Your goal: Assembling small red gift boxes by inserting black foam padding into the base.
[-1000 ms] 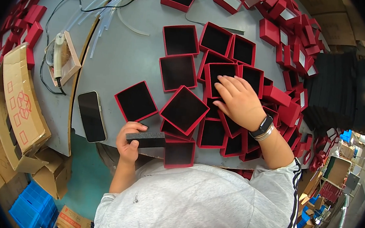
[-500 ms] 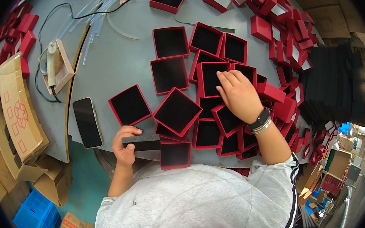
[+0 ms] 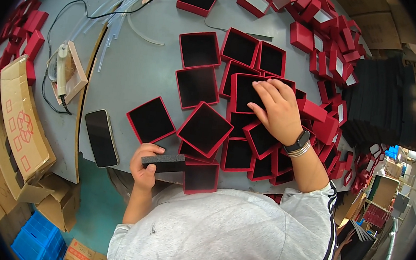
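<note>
Phone [image 3: 101, 138] left of open boxes [image 3: 204, 128] on table [image 3: 139, 69].

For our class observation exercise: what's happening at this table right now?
A person sits at a grey table covered with open red boxes lined in black. The left hand holds a dark foam pad at the table's near edge, while the right hand presses into one open red box. A phone lies nearby.

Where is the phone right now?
In the head view, the phone lies face up near the table's front edge, left of the left hand and its black foam pad.
</note>
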Motion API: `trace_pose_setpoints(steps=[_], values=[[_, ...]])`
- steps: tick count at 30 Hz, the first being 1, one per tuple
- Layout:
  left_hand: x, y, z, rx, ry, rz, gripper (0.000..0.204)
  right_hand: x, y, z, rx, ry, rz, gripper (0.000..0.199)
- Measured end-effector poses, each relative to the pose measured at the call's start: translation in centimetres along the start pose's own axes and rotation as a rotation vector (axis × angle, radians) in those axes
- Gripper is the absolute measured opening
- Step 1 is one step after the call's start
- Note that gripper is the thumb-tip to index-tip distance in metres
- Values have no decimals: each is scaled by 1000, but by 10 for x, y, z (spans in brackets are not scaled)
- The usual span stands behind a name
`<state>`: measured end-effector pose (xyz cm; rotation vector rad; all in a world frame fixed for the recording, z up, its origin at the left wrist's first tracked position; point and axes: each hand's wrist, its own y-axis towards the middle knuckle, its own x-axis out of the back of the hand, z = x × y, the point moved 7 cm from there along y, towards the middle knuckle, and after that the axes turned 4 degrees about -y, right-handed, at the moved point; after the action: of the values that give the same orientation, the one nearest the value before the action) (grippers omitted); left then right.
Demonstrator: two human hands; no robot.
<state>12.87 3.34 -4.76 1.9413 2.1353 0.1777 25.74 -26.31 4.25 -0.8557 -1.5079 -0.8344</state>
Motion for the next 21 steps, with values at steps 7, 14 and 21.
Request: trace_pose_setpoints(steps=[7, 14, 21], values=[[-1, 1, -1, 2, 11, 8, 46, -18, -5, 16, 167, 25, 127, 63], [1, 2, 0, 19, -2, 7, 45, -21, -4, 19, 213, -14, 201, 58], [2, 2, 2, 35, -39, 12, 42, 0, 3, 16, 216, 143, 201, 61]])
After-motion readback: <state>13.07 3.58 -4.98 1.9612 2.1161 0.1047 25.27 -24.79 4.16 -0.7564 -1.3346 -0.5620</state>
